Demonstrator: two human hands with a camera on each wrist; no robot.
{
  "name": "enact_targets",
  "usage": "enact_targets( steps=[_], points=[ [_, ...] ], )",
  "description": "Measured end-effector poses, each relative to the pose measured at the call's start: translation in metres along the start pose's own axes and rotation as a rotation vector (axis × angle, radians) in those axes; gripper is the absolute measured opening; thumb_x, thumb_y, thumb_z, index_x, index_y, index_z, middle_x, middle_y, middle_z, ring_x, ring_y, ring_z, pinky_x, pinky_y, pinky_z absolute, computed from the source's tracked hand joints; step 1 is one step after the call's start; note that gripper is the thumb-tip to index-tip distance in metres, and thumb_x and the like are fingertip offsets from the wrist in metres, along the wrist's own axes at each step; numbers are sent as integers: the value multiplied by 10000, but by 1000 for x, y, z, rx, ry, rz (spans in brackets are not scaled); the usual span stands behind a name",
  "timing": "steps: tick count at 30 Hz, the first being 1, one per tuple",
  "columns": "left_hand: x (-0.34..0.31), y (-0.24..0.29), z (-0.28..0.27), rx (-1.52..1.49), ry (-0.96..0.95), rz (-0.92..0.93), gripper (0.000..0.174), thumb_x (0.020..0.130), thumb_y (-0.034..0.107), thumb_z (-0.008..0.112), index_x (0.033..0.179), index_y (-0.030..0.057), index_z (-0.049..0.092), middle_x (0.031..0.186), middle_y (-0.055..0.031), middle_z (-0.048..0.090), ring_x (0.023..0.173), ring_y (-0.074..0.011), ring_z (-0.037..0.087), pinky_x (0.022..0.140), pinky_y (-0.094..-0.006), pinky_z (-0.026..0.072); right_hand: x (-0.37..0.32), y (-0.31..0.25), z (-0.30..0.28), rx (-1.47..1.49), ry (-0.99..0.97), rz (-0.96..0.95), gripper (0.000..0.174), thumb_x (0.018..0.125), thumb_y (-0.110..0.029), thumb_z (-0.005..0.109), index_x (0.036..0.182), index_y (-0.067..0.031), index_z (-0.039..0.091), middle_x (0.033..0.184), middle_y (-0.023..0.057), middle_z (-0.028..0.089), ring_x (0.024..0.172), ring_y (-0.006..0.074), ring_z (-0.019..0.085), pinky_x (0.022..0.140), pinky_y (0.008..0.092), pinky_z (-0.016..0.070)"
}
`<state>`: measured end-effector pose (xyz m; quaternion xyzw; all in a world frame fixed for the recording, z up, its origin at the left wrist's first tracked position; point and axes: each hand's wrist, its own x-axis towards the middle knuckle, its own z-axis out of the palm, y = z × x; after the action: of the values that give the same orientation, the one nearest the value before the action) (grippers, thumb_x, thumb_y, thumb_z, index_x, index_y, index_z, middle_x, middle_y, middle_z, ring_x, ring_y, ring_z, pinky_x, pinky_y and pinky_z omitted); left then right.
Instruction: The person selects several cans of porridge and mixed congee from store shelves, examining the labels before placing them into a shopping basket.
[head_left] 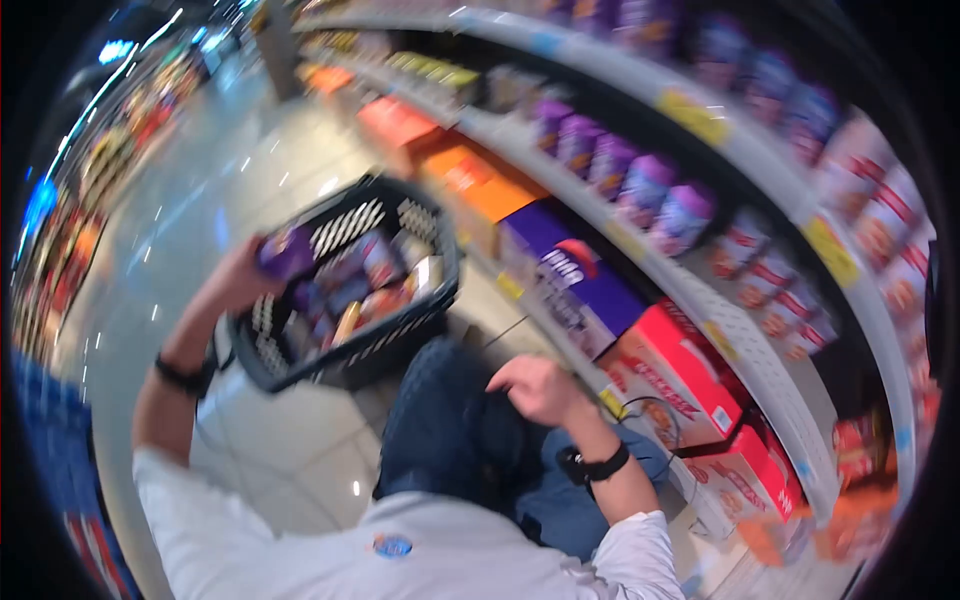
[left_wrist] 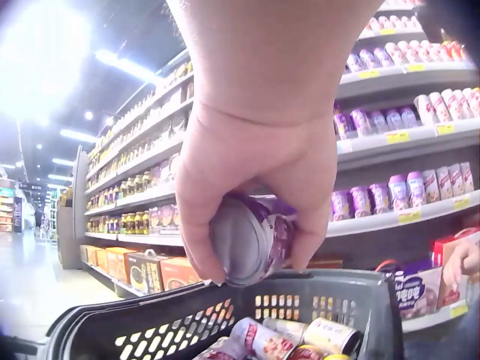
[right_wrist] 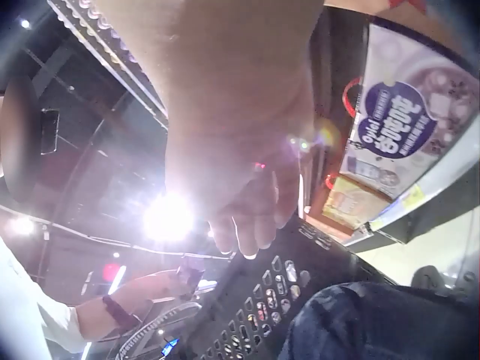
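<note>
My left hand (head_left: 240, 280) grips a purple can (left_wrist: 274, 240) by its sides, with the round metal end facing the camera in the left wrist view. The can is held at the left side of a dark shopping basket (head_left: 375, 362), overlapping the rim in the head view. Inside the basket lie several cans (left_wrist: 262, 341) in a loose heap, some white, some purple or red. Between my knees and the shelf, my right hand (head_left: 545, 390) hangs in the air holding nothing, its fingers loosely bent. The right wrist view shows those fingers close above the basket's slotted side.
Shelves (head_left: 640, 240) run along the right with purple-capped bottles (head_left: 645, 190) in rows. Below them, a purple carton (head_left: 570, 270) and red cartons (head_left: 680, 385) stand near the floor. A tiled aisle (head_left: 190, 190) stretches away on the left. My bent knee (head_left: 435, 420) is close beside the basket.
</note>
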<state>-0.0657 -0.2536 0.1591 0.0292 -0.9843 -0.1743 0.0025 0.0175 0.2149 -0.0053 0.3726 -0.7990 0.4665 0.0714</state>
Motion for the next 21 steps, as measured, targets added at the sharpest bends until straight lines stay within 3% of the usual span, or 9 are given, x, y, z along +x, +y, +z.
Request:
enact_targets(
  steps=[1, 10, 12, 14, 16, 17, 18, 20, 21],
  points=[
    [-2, 11, -4, 4, -61, -29, 787, 591, 223, 866, 1293, 36, 565, 1169, -208, 666, 1104, -328, 643, 933, -399, 522, 2, 9, 6, 13, 10, 30, 261, 758, 63, 539, 904, -33, 732, 876, 133, 712, 803, 270, 699, 751, 360, 572],
    [37, -40, 52, 284, -449, -104, 819, 587, 312, 894, 1270, -4, 572, 1171, -210, 667, 1138, -349, 633, 968, -388, 517, -19, 82, 36, 105, -31, 307, 202, 805, 33, 532, 866, -8, 720, 844, 132, 715, 790, 281, 706, 723, 346, 557],
    [45, -44, 70, 319, -513, -126, 821, 608, 336, 893, 1279, -6, 567, 1166, -210, 673, 1123, -349, 644, 954, -389, 526, -24, 91, 40, 99, 28, 301, 241, 816, 52, 479, 887, 25, 708, 820, 131, 695, 692, 208, 680, 655, 304, 541],
    [56, -55, 94, 351, -573, -144, 824, 630, 360, 892, 1288, -8, 562, 1161, -211, 679, 1108, -349, 654, 939, -391, 535, -27, 94, 43, 103, 17, 318, 239, 815, 49, 477, 882, 23, 705, 810, 133, 693, 685, 211, 679, 661, 307, 542],
    [66, -59, 114, 453, -708, -228, 799, 651, 400, 889, 1267, -20, 601, 1141, -200, 701, 1045, -334, 692, 881, -395, 575, -29, 95, 43, 50, -20, 372, 208, 800, 22, 522, 859, -16, 717, 821, 137, 708, 760, 302, 694, 709, 371, 549],
    [67, -54, 114, 345, -804, -320, 723, 702, 466, 859, 1208, -14, 669, 1120, -165, 721, 977, -312, 721, 803, -386, 612, -31, 94, 44, 54, -19, 373, 208, 800, 22, 522, 859, -16, 717, 821, 137, 708, 760, 302, 694, 709, 371, 549],
    [68, -56, 120, 347, -805, -320, 723, 702, 466, 859, 1208, -14, 669, 1120, -165, 721, 977, -312, 721, 803, -386, 612, -32, 93, 43, 55, -19, 381, 208, 796, 20, 522, 859, -19, 717, 819, 134, 707, 764, 305, 692, 713, 376, 549],
    [74, -69, 139, 293, -869, -431, 681, 756, 549, 802, 1149, -1, 720, 1125, -132, 726, 945, -291, 732, 764, -373, 625, -33, 95, 44, 57, -15, 387, 209, 793, 19, 523, 858, -22, 717, 816, 132, 706, 768, 309, 691, 717, 380, 548],
    [76, -75, 145, 336, -897, -420, 701, 818, 613, 721, 1196, 23, 716, 1155, -128, 723, 967, -309, 728, 776, -363, 624, -34, 95, 43, 58, -15, 378, 210, 792, 21, 521, 859, -22, 716, 818, 132, 706, 772, 307, 691, 721, 380, 549]
  ],
)
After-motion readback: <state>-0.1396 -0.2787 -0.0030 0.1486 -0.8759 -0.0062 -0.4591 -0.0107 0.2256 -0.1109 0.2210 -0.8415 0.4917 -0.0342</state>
